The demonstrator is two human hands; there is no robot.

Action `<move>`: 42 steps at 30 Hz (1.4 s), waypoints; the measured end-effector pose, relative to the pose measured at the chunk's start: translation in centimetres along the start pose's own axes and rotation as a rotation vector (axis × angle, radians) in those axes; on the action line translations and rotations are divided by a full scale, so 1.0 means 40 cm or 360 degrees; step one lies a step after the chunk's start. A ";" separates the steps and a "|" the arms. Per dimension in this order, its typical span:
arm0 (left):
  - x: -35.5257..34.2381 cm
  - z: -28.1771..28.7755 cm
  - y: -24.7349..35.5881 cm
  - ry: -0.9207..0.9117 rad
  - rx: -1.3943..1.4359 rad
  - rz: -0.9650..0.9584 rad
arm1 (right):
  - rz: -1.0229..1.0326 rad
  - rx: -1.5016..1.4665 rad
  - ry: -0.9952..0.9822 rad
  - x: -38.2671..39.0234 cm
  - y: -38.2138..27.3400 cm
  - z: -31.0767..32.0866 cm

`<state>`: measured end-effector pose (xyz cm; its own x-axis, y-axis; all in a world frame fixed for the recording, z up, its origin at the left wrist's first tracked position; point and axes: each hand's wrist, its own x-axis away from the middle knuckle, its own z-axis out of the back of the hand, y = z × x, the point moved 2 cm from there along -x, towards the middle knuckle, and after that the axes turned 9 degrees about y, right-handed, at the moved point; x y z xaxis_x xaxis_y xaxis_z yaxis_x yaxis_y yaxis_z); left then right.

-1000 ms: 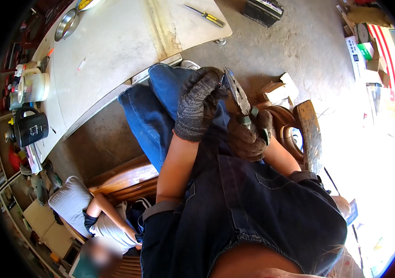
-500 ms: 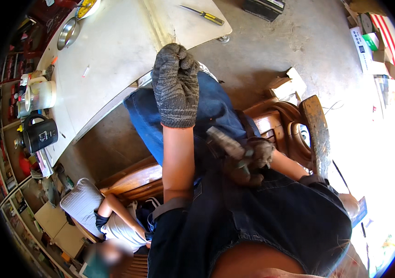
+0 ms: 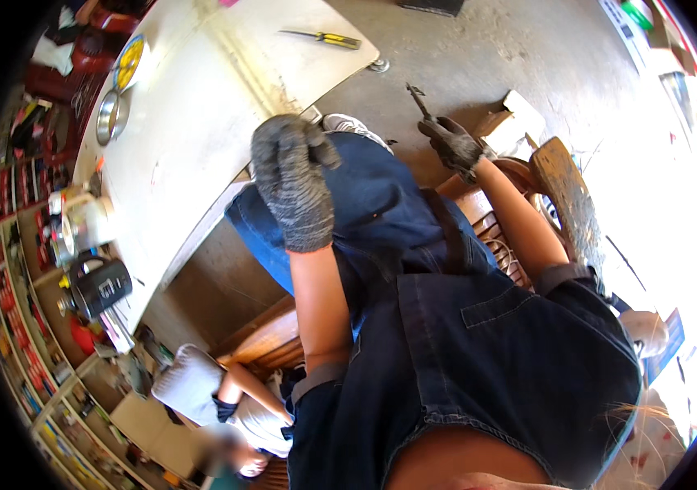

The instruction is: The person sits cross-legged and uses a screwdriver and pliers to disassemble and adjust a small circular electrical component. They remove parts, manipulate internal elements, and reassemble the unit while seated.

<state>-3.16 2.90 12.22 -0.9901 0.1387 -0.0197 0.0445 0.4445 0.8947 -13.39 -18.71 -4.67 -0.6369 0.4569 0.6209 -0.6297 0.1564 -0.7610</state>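
My left hand [image 3: 293,184], in a grey knitted glove with an orange cuff, is raised above my left thigh near the table corner. Its fingers are slightly bent, the thumb stands apart, and nothing shows in it. My right hand [image 3: 453,147], gloved alike, reaches out past my right knee. It is closed round a thin dark tool [image 3: 417,100] with a small crosswise end, which points away over the floor; its exact kind is unclear. Blue trousers [image 3: 365,184] cover my legs, and a white shoe [image 3: 348,124] shows beyond the knee.
On the white table [image 3: 193,106] lie a yellow-handled screwdriver [image 3: 336,39], a metal bowl [image 3: 110,118], and a black kettle [image 3: 102,284]. A worn wooden armrest [image 3: 567,188] and a cardboard box [image 3: 520,122] stand to my right. Another person [image 3: 254,400] lies on a bench at lower left.
My right hand has swung from my lap outward past my knee with the tool. My left hand has lowered slightly and its thumb has moved apart. The view has shifted.
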 end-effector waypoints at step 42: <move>-0.522 0.202 -0.204 0.0315 -0.1590 -0.0020 | 0.0083 0.0544 0.0871 -1.048 0.129 -0.322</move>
<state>18.24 3.55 1.73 -0.9980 -0.0501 -0.0384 -0.0075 -0.5102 0.8600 15.78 -25.77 -37.07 -0.4088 0.8508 0.3302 -0.7675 -0.1248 -0.6287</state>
